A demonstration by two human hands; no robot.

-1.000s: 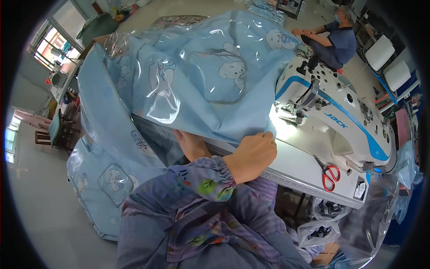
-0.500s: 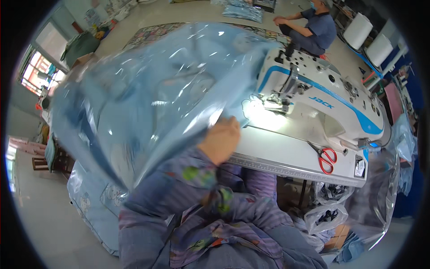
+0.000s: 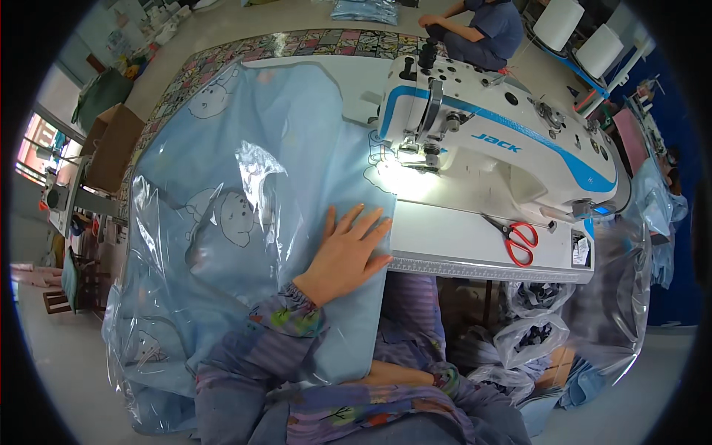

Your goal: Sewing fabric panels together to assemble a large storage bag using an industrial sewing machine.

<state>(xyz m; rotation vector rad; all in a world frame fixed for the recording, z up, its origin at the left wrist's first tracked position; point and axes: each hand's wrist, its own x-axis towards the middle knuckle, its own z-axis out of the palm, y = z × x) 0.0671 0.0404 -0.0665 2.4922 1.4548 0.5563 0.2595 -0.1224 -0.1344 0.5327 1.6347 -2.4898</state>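
A light blue sheet with printed cartoon animals and a shiny clear plastic film (image 3: 222, 215) spreads over the left of the sewing table and hangs down toward my lap. My left hand (image 3: 345, 252) lies flat on its right part, palm down and fingers spread, holding nothing. Low by my lap is my right hand (image 3: 397, 373), at the sheet's lower edge; its fingers are hidden beneath the material. Just beyond my left hand, the sheet's right edge reaches the lit needle area of a white and blue sewing machine (image 3: 497, 141).
Red-handled scissors (image 3: 519, 241) lie on the white table right of the sheet. Bags of dark scraps (image 3: 535, 334) hang below the table's right end. White thread cones (image 3: 560, 24) stand at the back right. Beyond the machine a person (image 3: 486, 33) sits low. A cardboard box (image 3: 113, 148) stands left.
The raised, billowing sheet has come down and now lies spread on the table. My left hand has gone from gripping its edge to resting flat on it. My right hand now shows.
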